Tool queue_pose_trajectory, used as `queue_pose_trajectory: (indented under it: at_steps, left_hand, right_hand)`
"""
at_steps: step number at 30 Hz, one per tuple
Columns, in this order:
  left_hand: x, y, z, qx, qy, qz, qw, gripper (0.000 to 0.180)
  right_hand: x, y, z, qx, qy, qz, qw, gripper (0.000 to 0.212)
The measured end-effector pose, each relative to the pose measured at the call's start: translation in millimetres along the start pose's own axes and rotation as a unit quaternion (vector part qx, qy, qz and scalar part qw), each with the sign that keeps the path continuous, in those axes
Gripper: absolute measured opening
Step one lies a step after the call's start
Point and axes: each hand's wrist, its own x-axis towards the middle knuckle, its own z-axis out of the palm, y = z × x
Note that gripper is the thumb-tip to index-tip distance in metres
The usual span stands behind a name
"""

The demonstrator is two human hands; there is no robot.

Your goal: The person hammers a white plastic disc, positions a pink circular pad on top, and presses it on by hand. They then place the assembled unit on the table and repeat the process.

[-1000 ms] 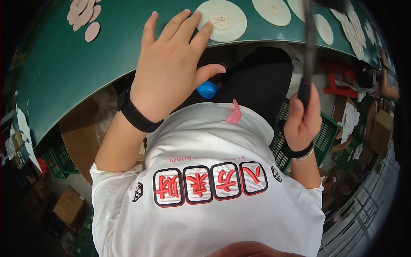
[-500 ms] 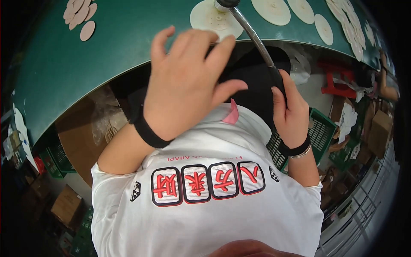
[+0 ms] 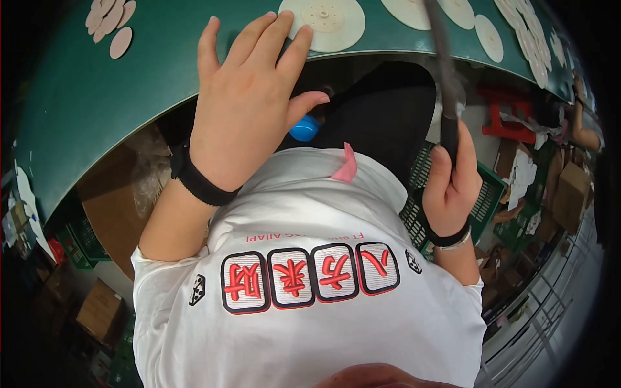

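Note:
My right hand (image 3: 458, 187) grips the black handle of a hammer (image 3: 447, 129), which points up and away over the table edge. Its shaft looks smeared by motion, and its head lies outside the view. Over the near edge of the green table my left hand (image 3: 240, 119) is open with fingers spread. Its fingertips are at the left rim of a round cream disc (image 3: 336, 37) that has a small raised centre and tiny holes. Whether they press on the disc or only hover, I cannot tell.
More cream discs (image 3: 489, 39) lie at the right of the table (image 3: 123, 110), with a heap of them (image 3: 525, 39) beyond. Small pinkish discs (image 3: 121, 43) sit at the far left. Below are a blue round object (image 3: 305, 129), a green crate (image 3: 486, 200) and a red stool (image 3: 508, 123).
The hammer has lifted off the disc and swung to the right, its head leaving the view. My left hand has moved left, uncovering the disc and the blue object.

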Motion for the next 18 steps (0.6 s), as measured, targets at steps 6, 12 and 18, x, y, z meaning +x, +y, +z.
queue_pose_trajectory:
  at_steps: [6,12,18]
  left_hand:
    - [-0.2,3.5,4.6,-0.001,0.010,-0.006,1.000,0.060]
    - [8.2,7.1,8.8,0.010,0.063,-0.001,0.998,0.053]
    - [12.5,-4.5,-3.6,0.016,0.083,0.065,0.994,0.036]
  right_hand:
    - [-1.5,-1.1,-4.6,-0.016,-0.033,-0.008,0.999,0.039]
    - [-4.8,0.2,-7.1,0.084,-0.046,0.052,0.994,0.034]
    - [-1.4,-3.1,-3.0,0.337,-0.054,0.134,0.930,0.010]
